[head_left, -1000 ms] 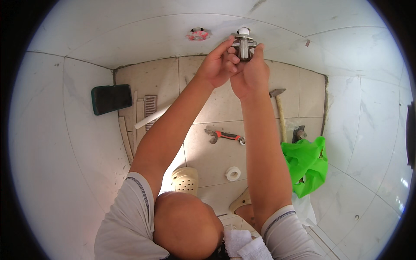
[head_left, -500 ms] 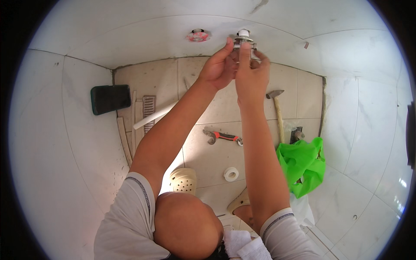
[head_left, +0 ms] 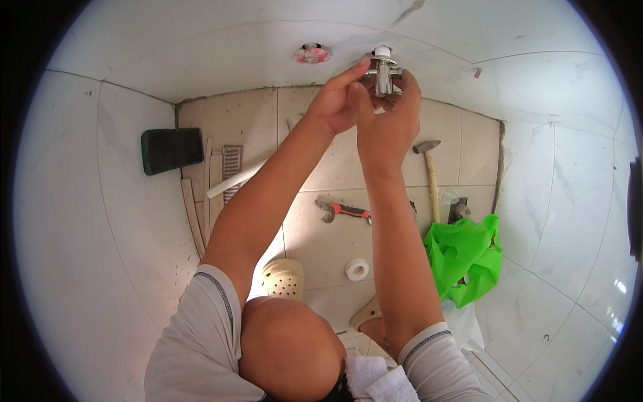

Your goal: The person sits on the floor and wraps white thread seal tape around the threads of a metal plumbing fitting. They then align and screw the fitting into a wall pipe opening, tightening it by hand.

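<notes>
A chrome angle valve [head_left: 384, 75] is at the wall in front of me, against a white pipe end [head_left: 382, 51] that comes out of a hole in the tile. My left hand [head_left: 337, 100] is closed on its left side, the thumb up against the metal. From the right, my right hand [head_left: 390, 130] curls its fingers round the other end, with its thumb low in front, near the left fingers. Some fingertips are hidden behind the valve and the hands. The valve's front faces me uncovered.
Left of the valve, a wall hole with a red-and-white rim [head_left: 313, 53]. On the floor: red-and-black wrench [head_left: 349, 212], white tape roll [head_left: 357, 269], hammer [head_left: 432, 177], green bag [head_left: 465, 258], white pipe [head_left: 234, 181], grate [head_left: 232, 164]. A phone [head_left: 171, 150] is by the left wall.
My right thumb has come down off the valve's front, and the right fingers have shifted round its right end. More of the chrome body shows. My left hand keeps nearly the same place.
</notes>
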{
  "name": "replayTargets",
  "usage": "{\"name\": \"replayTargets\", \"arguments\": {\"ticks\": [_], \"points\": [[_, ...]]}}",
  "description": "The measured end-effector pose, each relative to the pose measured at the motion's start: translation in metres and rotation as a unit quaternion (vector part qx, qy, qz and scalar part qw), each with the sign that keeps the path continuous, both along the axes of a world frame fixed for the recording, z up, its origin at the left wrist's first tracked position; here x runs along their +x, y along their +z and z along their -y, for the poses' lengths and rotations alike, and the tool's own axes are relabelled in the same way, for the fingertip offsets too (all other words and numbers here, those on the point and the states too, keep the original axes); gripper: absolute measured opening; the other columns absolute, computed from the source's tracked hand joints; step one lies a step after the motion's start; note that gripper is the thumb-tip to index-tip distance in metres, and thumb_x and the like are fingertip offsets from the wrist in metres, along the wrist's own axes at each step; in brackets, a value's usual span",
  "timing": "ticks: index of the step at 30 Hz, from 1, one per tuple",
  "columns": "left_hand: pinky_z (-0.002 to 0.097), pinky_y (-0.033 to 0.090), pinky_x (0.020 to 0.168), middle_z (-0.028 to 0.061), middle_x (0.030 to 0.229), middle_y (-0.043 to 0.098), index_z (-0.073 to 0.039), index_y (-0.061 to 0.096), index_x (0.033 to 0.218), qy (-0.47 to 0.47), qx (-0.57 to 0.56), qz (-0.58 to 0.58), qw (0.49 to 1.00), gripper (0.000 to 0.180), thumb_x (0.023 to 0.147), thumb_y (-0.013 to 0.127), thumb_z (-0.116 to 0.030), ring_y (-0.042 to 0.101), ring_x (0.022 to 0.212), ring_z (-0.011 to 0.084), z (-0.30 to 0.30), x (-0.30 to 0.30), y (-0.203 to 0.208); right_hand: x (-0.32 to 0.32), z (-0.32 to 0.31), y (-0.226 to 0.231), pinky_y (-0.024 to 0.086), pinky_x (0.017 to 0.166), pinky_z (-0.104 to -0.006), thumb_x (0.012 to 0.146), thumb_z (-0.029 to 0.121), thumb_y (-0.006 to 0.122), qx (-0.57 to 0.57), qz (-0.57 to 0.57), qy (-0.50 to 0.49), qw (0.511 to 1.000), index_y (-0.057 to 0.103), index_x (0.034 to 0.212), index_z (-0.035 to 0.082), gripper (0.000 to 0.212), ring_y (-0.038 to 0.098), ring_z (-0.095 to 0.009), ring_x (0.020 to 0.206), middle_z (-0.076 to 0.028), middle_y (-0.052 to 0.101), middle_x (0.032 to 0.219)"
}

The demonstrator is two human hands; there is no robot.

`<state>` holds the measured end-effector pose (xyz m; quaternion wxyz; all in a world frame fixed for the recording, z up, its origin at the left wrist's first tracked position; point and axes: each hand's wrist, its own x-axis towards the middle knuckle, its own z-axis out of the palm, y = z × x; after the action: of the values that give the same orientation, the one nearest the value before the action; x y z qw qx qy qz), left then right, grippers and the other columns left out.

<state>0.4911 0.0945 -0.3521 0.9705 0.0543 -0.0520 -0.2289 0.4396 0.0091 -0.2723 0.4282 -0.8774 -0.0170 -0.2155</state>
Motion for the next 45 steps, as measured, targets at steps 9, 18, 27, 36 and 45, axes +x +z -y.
{"name": "replayTargets", "arguments": {"ticks": [9,18,27,36,45], "points": [[0.0473,0.058,0.093,0.0114,0.110,0.073,-0.005,0.065,0.125,0.025,0.033,-0.068,0.997,0.033,0.101,0.071,-0.027,0.070,0.102,0.0274,-0.005,-0.003,0.018,0.011,0.000,-0.003,0.059,0.082,-0.0410,0.083,0.016,0.086,-0.023,-0.029,-0.033,0.999,0.053,0.130,-0.007,0.062,0.067,-0.037,0.105,-0.023,0.063,0.118],[0.0430,0.049,0.099,0.0010,0.111,0.072,-0.012,0.070,0.119,0.040,0.137,-0.078,0.987,0.028,0.099,0.075,-0.032,0.066,0.107,0.0173,-0.010,0.004,0.012,0.011,-0.005,0.002,0.060,0.079,-0.0385,0.082,0.022,0.089,0.009,-0.026,-0.062,0.998,0.057,0.124,-0.008,0.061,0.074,-0.030,0.090,-0.019,0.072,0.105],[0.0356,0.052,0.088,0.0062,0.118,0.073,-0.005,0.064,0.131,0.081,0.161,-0.031,0.983,0.042,0.112,0.051,-0.040,0.068,0.104,0.0171,-0.013,-0.007,0.005,0.016,0.001,0.008,0.058,0.068,-0.0262,0.093,0.022,0.083,0.342,-0.147,-0.001,0.928,0.055,0.123,-0.021,0.060,0.073,-0.016,0.081,-0.016,0.073,0.096],[0.0329,0.050,0.084,0.0048,0.116,0.073,-0.004,0.065,0.131,0.060,0.132,-0.045,0.988,0.043,0.109,0.054,-0.039,0.065,0.099,0.0153,-0.009,-0.007,-0.001,0.018,0.010,0.009,0.056,0.070,-0.0270,0.102,0.026,0.072,0.416,-0.198,0.033,0.887,0.068,0.109,-0.011,0.039,0.068,-0.016,0.076,-0.013,0.073,0.092],[0.0251,0.047,0.073,0.0003,0.115,0.070,-0.008,0.064,0.128,0.072,0.143,0.013,0.987,0.031,0.109,0.058,-0.033,0.063,0.097,0.0101,-0.006,-0.005,0.006,0.018,0.008,0.012,0.054,0.067,-0.0283,0.107,0.025,0.062,0.442,-0.210,0.063,0.870,0.069,0.106,-0.009,0.035,0.066,-0.016,0.079,-0.012,0.072,0.095]]}}
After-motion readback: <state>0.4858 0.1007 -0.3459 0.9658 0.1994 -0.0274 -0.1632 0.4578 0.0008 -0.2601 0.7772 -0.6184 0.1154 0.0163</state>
